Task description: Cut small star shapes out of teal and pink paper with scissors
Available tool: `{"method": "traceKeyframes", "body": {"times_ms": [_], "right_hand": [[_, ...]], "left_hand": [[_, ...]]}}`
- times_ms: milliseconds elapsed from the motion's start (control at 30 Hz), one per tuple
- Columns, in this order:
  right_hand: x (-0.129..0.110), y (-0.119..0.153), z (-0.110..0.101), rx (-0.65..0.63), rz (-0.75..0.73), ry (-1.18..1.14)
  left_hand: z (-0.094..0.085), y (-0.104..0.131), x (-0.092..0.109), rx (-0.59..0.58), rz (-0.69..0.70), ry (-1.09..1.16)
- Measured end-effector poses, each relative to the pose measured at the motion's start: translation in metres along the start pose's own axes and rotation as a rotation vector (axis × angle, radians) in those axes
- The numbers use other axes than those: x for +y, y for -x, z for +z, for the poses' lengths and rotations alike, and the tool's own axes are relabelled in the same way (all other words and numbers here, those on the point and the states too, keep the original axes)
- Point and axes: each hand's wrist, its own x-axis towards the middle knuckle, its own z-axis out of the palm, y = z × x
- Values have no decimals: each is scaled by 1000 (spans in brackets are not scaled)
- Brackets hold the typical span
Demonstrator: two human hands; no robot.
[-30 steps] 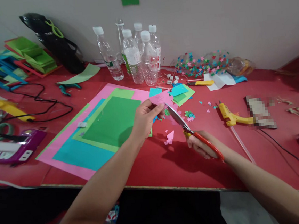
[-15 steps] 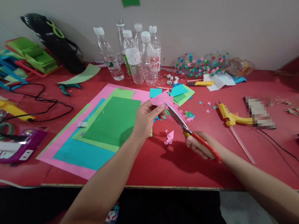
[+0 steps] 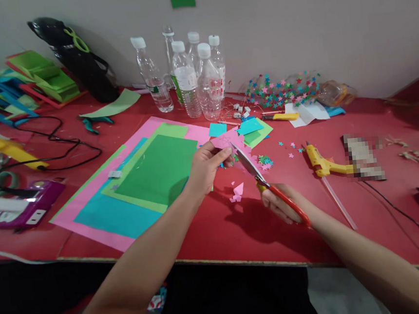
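Note:
Between the thumb and fingers of my left hand (image 3: 206,169) is a piece of pink paper (image 3: 226,139) with faint drawn lines, its edge cut unevenly. My right hand (image 3: 281,203) is closed round the handles of red-handled scissors (image 3: 258,176). Their blades point up and left, and the tips reach the pink paper. Below the blades, small pink paper scraps (image 3: 238,191) lie on the red table. Little coloured paper stars (image 3: 264,161) are heaped just behind the scissors, partly hidden by them.
Stacked coloured sheets (image 3: 159,166) cover the table left of centre. Several plastic bottles (image 3: 188,85) stand by the wall. A yellow glue gun (image 3: 320,162) lies at right with its cable, and a yellow cutter knife (image 3: 285,116) farther back. A star-filled bottle (image 3: 280,89) lies behind.
The pink paper has tilted slightly in my left hand, so its drawn lines show more. The scissors stay nearly in place at its edge.

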Motion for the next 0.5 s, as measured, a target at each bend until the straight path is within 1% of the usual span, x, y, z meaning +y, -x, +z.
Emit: {"method": "traceKeyframes", "body": {"times_ms": [200,400,500], "right_hand": [[-3,2,-3,20,10,12],[-8,5,-8,21,38,65],[-10,6,-10,9,26,68]], "left_hand": [[-3,-1,1,-26,13,-12],[-5,-2,2,-15,27,-63],[-6,-3,3,-8,19,-74]]}}
